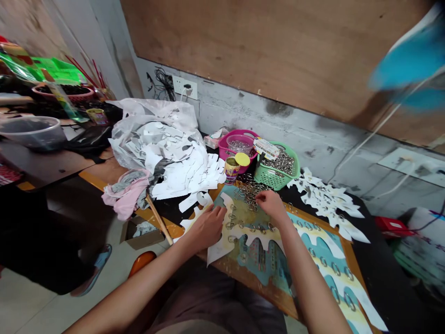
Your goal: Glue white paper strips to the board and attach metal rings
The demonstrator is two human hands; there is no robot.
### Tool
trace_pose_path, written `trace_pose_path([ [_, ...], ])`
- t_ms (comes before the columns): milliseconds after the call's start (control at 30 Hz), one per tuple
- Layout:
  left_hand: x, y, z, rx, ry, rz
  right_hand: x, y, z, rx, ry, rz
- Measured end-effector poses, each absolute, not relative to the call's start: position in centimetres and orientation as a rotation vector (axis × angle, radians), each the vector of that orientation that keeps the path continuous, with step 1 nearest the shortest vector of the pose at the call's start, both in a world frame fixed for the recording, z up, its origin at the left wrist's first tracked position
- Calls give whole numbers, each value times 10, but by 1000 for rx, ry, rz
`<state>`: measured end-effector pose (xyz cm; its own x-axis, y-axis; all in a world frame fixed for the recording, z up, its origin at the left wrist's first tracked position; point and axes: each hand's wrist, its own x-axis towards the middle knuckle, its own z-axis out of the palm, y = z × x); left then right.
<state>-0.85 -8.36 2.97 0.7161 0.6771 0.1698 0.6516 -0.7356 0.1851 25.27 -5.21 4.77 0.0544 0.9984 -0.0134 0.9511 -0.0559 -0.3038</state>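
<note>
My left hand (207, 226) rests palm down on a white cut-out paper strip (222, 243) lying across a colourful printed board (278, 264), with its fingers stretched flat. My right hand (271, 204) is curled at the edge of a loose heap of metal rings (247, 189) on the board, fingertips pinched together; what they hold is too small to make out. Several rings (239, 225) sit in a row along the strip's scalloped edge.
A green basket (274, 176) of rings, a pink basket (239, 146) and a small tin with a yellow lid (233, 168) stand behind the board. A big pile of white cut-outs (174, 157) lies left, more cut-outs (327, 199) right. A pink cloth (125, 195) hangs off the table edge.
</note>
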Motion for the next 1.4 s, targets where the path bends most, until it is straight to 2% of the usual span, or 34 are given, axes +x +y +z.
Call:
trace_pose_path([
  [267, -15, -80, 30, 2833, 952, 343, 247, -58, 31, -2009, -2149, 331],
  [667, -56, -81, 36, 2545, 1147, 781, 248, -63, 30, -1870, -1852, 312],
  [833, -96, -82, 31, 2501, 1220, 679, 226, -61, 29, -1713, -1658, 525],
  [1033, -108, -85, 19, 2605, 1197, 534, 170, -53, 22, -1439, -1535, 938],
  [1200, -106, -87, 19, 2566, 1219, 603, 137, -46, 21, -1325, -1409, 1222],
  [1400, -104, -88, 20, 2358, 1277, 719, 131, -44, 27, -1231, -1289, 1410],
])
